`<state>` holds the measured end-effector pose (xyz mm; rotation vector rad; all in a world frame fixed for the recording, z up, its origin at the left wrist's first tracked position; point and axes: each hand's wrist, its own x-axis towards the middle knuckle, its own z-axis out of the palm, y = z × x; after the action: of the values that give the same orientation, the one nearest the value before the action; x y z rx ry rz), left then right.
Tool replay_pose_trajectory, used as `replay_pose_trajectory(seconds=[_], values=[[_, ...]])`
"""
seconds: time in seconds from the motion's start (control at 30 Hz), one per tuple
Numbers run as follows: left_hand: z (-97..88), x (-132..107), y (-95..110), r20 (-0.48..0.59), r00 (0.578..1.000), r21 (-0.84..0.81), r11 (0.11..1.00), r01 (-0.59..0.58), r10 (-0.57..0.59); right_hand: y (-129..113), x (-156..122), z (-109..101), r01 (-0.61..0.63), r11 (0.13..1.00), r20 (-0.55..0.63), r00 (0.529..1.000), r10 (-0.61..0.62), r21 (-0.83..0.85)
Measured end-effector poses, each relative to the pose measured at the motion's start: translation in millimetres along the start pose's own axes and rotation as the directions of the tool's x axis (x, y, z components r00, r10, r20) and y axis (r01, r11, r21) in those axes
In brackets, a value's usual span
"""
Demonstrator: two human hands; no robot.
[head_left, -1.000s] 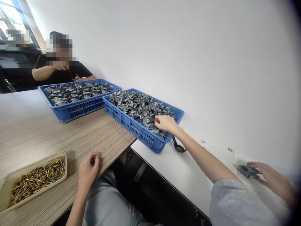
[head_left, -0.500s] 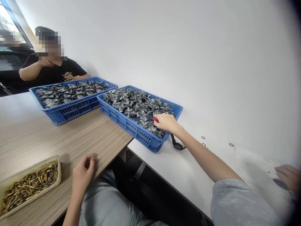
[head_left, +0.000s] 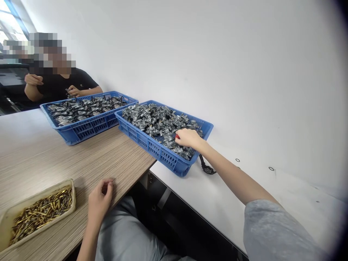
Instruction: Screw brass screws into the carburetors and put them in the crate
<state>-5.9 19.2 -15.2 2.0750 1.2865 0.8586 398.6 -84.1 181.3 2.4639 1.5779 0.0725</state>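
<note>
My right hand (head_left: 189,138) reaches into a blue plastic crate (head_left: 152,145) heaped with grey metal carburetor bodies (head_left: 152,117). Its fingers are closed around a red-handled tool (head_left: 177,136); only a bit of the red shows, and its tip is hidden. My left hand (head_left: 100,195) rests near the edge of the wood-grain table (head_left: 108,156), fingers curled in with nothing visible in them. Left of that hand lies a cream tray (head_left: 73,199) holding many small brass pins or jets (head_left: 45,212).
Another blue crate (head_left: 73,137) with darker assembled parts stands at the back left. Behind it sits a co-worker (head_left: 74,81) in black, with a small part in one hand. A black wristwatch (head_left: 208,169) and several small rings (head_left: 271,169) lie on the white surface at right.
The view has shifted slightly, moving the crates a little rightward. My hands keep nearly the same places. The co-worker's raised hand has lowered, and a hand at the right edge has left view.
</note>
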Motion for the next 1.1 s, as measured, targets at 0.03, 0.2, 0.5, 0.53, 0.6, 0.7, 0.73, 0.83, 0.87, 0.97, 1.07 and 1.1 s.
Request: replay_pose_trajectory(seconds=[0.03, 0.2, 0.5, 0.53, 0.6, 0.7, 0.73, 0.83, 0.87, 0.97, 1.07, 1.1], values=[[0.3, 0, 0, -0.001, 1.0, 0.0, 1.0, -0.004, 0.004, 0, -3, 2, 0.002, 1.0, 0.003, 1.0, -0.002, -0.009], [1.9, -1, -2, 0.01, 1.0, -0.008, 1.0, -0.015, 0.015, -1, -20, 14, -0.008, 0.998, -0.002, 1.0, 0.008, -0.058], [1.4, -3, -1, 0.009, 0.999, -0.041, 0.998, -0.045, 0.045, 0, -21, 39, -0.046, 0.992, 0.05, 0.997, 0.053, -0.119], [1.5, -3, -2, 0.009, 0.999, -0.045, 0.998, -0.052, 0.052, 3, -19, 40, -0.054, 0.991, 0.053, 0.997, 0.061, -0.125], [2.0, -3, -3, 0.006, 0.998, -0.051, 0.997, -0.058, 0.059, 7, -17, 41, -0.064, 0.989, 0.053, 0.996, 0.072, -0.135], [3.2, -3, -4, 0.002, 0.998, -0.058, 0.997, -0.058, 0.058, 9, -17, 39, -0.071, 0.988, 0.034, 0.996, 0.077, -0.141], [3.5, -3, -5, 0.002, 0.998, -0.062, 0.996, -0.059, 0.059, 7, -18, 38, -0.074, 0.987, 0.024, 0.997, 0.079, -0.141], [3.5, -3, -4, 0.002, 0.998, -0.067, 0.996, -0.066, 0.067, 1, -21, 36, -0.087, 0.986, -0.016, 0.996, 0.086, -0.14], [3.2, -3, -3, 0.003, 0.998, -0.067, 0.995, -0.068, 0.069, -2, -22, 36, -0.092, 0.986, -0.032, 0.996, 0.089, -0.139], [2.3, -3, 0, 0.006, 0.998, -0.071, 0.995, -0.068, 0.069, -7, -24, 34, -0.112, 0.984, -0.066, 0.992, 0.104, -0.138], [2.3, -2, 0, 0.005, 0.997, -0.07, 0.995, -0.07, 0.071, -8, -27, 34, -0.134, 0.981, -0.074, 0.989, 0.125, -0.138], [2.4, -2, 0, 0.004, 0.997, -0.068, 0.995, -0.072, 0.073, -9, -28, 33, -0.141, 0.98, -0.075, 0.988, 0.132, -0.139]])
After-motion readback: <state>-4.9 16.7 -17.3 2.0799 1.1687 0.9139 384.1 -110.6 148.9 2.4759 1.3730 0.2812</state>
